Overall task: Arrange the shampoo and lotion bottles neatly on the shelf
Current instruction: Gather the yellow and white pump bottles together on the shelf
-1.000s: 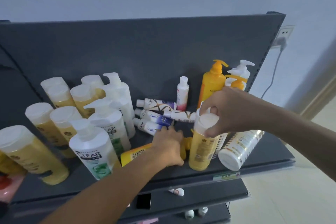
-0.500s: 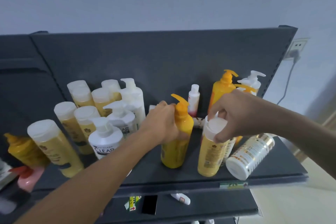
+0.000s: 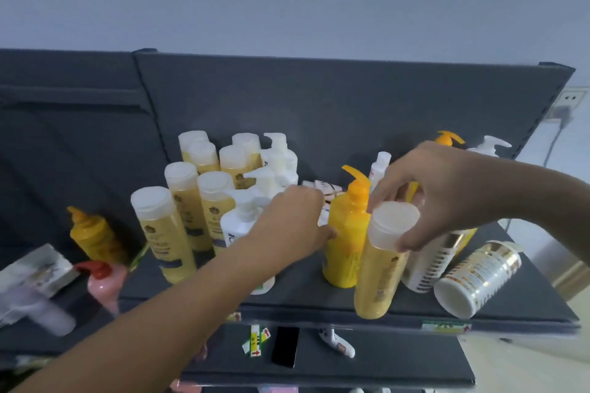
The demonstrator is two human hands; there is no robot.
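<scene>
Right hand (image 3: 437,195) grips amber bottle (image 3: 380,274) (frosted white cap); left hand (image 3: 287,226) curls against yellow pump bottle (image 3: 346,239).

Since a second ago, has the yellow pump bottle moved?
Yes. The yellow pump bottle lay flat near the shelf front edge; now it stands upright beside the white-capped bottle, with the left hand against it.

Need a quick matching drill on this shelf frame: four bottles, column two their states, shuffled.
1. yellow pump bottle
2. white-capped amber bottle
3. gold-striped bottle
4. pink bottle

A. lying on its side, right end
B. left of the shelf divider
C. cap gripped by right hand
D. upright, left hand against its side

Pairs: 1-D, 2-C, 3-A, 4-B
</scene>
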